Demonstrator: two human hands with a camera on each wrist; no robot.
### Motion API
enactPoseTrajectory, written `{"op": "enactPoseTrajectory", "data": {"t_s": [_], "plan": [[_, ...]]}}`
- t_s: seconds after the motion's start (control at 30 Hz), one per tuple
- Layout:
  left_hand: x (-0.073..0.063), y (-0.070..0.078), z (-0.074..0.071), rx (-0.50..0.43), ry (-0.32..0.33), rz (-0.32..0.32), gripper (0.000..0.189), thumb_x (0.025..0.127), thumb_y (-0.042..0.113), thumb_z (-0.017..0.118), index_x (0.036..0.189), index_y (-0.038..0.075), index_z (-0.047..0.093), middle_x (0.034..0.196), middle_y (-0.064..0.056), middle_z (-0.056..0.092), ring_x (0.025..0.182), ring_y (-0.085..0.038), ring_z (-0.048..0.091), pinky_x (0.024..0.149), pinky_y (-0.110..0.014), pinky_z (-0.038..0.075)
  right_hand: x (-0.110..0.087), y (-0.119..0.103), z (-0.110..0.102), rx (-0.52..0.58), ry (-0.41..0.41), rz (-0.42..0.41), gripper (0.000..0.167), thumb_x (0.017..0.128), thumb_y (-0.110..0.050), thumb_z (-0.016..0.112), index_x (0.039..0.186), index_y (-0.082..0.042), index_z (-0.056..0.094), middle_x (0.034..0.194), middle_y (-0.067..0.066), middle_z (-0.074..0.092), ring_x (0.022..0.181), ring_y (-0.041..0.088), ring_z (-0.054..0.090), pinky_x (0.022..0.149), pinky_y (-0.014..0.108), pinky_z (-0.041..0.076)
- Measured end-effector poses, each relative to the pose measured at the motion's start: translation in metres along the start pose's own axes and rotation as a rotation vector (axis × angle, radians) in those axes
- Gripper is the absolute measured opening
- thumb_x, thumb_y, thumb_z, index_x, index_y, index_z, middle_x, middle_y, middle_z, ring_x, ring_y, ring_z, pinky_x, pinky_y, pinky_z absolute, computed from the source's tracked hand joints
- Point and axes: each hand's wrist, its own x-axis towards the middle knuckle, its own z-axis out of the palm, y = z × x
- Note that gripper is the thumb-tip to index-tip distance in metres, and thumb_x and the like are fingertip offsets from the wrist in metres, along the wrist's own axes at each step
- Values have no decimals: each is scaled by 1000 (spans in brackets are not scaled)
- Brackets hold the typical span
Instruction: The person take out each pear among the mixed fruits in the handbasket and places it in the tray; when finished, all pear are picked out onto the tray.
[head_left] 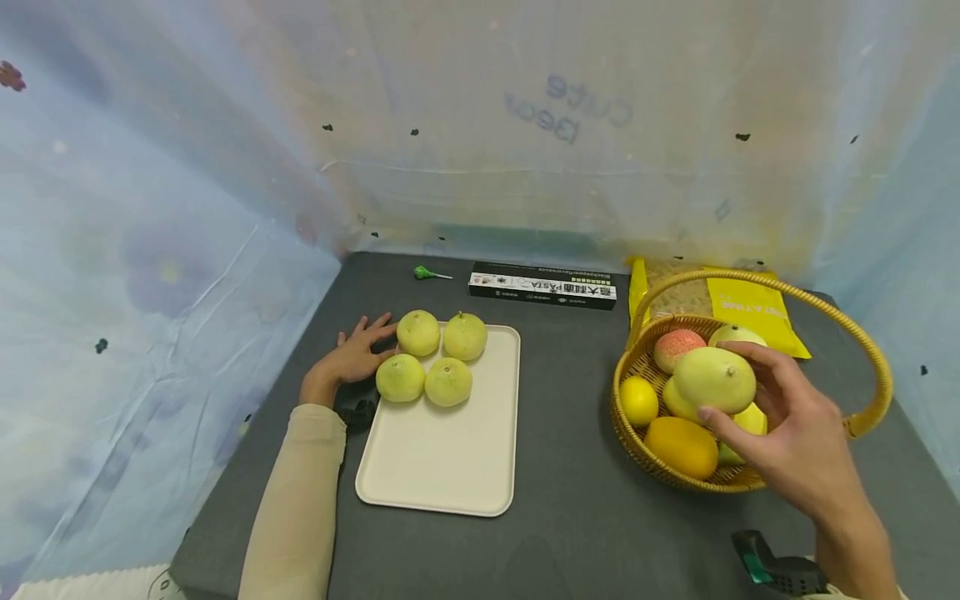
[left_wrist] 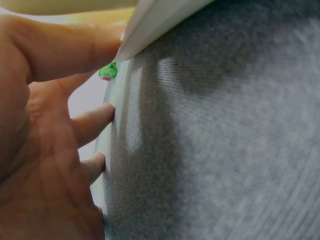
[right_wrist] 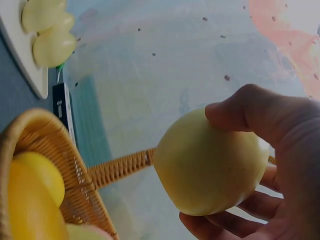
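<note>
In the head view, my right hand (head_left: 806,425) holds a round yellow-green fruit (head_left: 715,380) above the wicker basket (head_left: 626,417). The right wrist view shows my thumb on one side of this fruit (right_wrist: 207,165) and my fingers on the other. My left hand (head_left: 352,354) rests at the upper left edge of a cream tray (head_left: 442,462), its fingers extended. In the left wrist view, its thumb or index finger meets the tray's rim (left_wrist: 150,25). Several similar yellow-green fruits (head_left: 448,382) sit grouped at the tray's far end.
Inside the basket lie a peach (head_left: 678,348), a lemon (head_left: 638,401), a mango-like orange-yellow fruit (head_left: 682,447) and others. Its tall handle (head_left: 825,304) arches over it. Behind are a yellow bag (head_left: 750,312), a pasta box (head_left: 542,286) and a small green-handled tool (head_left: 425,272).
</note>
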Motion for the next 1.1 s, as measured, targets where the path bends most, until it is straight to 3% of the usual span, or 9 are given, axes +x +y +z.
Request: {"op": "enactPoseTrajectory", "data": {"t_s": [0.13, 0.4, 0.5, 0.77, 1.1], "plan": [[0, -1, -1, -3, 2, 4, 68, 114, 35, 61, 172, 11, 37, 184, -20, 10, 168, -53, -12, 122, -83, -19, 3, -10, 4, 37, -37, -11, 91, 76, 20, 89, 157, -8, 58, 151, 7, 60, 134, 1, 62, 103, 5, 50], [-1, -3, -1, -15, 3, 14, 69, 112, 36, 62, 172, 10, 37, 184, -21, 10, 167, -54, -12, 122, -83, -19, 14, -21, 25, 189, -129, -61, 90, 76, 23, 87, 157, -5, 57, 151, 12, 62, 133, 12, 66, 107, 15, 55], [0, -3, 0, -6, -1, 9, 69, 113, 36, 61, 172, 11, 37, 184, -20, 10, 168, -53, -12, 122, -83, -19, 17, -23, 38, 229, -166, -73, 89, 76, 22, 88, 155, -2, 57, 150, 11, 62, 129, 12, 67, 106, 17, 56], [1, 0, 1, 2, 0, -3, 68, 114, 35, 61, 172, 10, 37, 184, -20, 10, 168, -53, -12, 123, -82, -18, 24, -31, 80, 349, -287, -45, 84, 82, 9, 92, 157, -13, 58, 148, 3, 66, 126, 14, 71, 106, 23, 59], [0, -1, 0, 0, -2, -1, 68, 114, 36, 61, 173, 11, 36, 184, -20, 10, 168, -53, -12, 123, -82, -18, 36, -45, 131, 477, -406, -144, 79, 84, 3, 94, 154, -12, 60, 149, 6, 66, 126, 19, 69, 108, 28, 59]]}}
